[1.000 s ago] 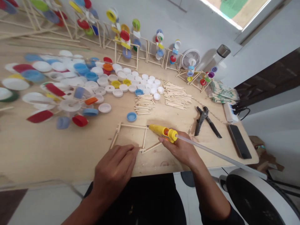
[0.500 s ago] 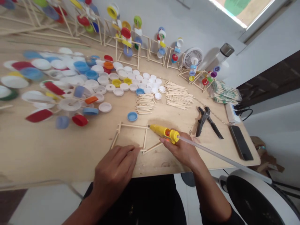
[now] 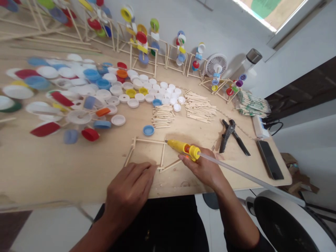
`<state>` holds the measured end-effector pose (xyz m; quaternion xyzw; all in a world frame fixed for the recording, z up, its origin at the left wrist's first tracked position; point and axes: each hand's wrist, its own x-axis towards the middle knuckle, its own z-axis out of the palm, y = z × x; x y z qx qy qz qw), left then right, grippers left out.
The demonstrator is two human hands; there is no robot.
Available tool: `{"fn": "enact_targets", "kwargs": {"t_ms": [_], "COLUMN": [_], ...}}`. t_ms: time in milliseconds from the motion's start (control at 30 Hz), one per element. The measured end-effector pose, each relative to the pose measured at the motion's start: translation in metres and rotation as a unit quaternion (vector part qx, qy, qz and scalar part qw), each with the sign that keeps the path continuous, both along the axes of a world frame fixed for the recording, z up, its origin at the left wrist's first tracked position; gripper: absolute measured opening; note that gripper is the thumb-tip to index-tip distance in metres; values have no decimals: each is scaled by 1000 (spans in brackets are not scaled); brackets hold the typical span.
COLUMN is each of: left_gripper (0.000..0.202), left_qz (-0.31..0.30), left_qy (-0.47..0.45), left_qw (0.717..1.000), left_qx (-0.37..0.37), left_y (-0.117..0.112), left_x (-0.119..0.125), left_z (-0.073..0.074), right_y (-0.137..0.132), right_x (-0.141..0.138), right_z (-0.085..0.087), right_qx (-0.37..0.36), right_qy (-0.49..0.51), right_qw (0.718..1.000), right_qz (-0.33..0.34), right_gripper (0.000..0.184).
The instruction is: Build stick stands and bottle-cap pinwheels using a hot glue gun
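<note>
A square frame of thin wooden sticks (image 3: pixel 145 141) lies flat on the wooden table (image 3: pixel 52 168) near its front edge. My right hand (image 3: pixel 203 167) is closed round a yellow glue gun (image 3: pixel 182 148) with a long clear glue stick trailing behind; its nozzle tip touches the frame's upper right corner. My left hand (image 3: pixel 128 190) rests with curled fingers pressing on the frame's bottom stick. A blue bottle cap (image 3: pixel 148 130) lies just above the frame.
Many coloured and white bottle caps (image 3: pixel 105 94) spread over the left and middle. Two piles of short sticks (image 3: pixel 199 106) lie behind the frame. Black pliers (image 3: pixel 231 134), a phone (image 3: pixel 270 160) and a power strip sit at the right. Stick-and-cap models line the back wall.
Almost nothing has moved; the view has shifted slightly. Both hands stay where they were, with the glue gun tip at the same corner.
</note>
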<state>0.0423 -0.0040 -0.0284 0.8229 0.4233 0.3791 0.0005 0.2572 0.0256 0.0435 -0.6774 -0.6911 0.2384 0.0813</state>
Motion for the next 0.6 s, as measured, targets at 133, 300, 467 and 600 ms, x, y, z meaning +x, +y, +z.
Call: {"fn": "enact_targets", "kwargs": {"t_ms": [133, 300, 467, 600], "left_gripper": [15, 14, 14, 14], "left_qz": [5, 4, -1, -5], "left_qy": [3, 2, 3, 4], "left_qw": [1000, 1000, 1000, 1000], "left_qx": [4, 3, 4, 7], "left_y": [0, 0, 1, 1], "left_x": [0, 0, 0, 0], "left_z": [-1, -2, 0, -1], "right_y": [1, 1, 1, 1], "right_x": [0, 0, -1, 0], "right_z": [0, 1, 2, 3], "right_qx": [4, 10, 2, 8], "right_qy": [-10, -10, -24, -23], "right_qw": [1000, 1000, 1000, 1000], "right_qz": [-2, 1, -1, 7], "right_gripper": [31, 29, 29, 29]}}
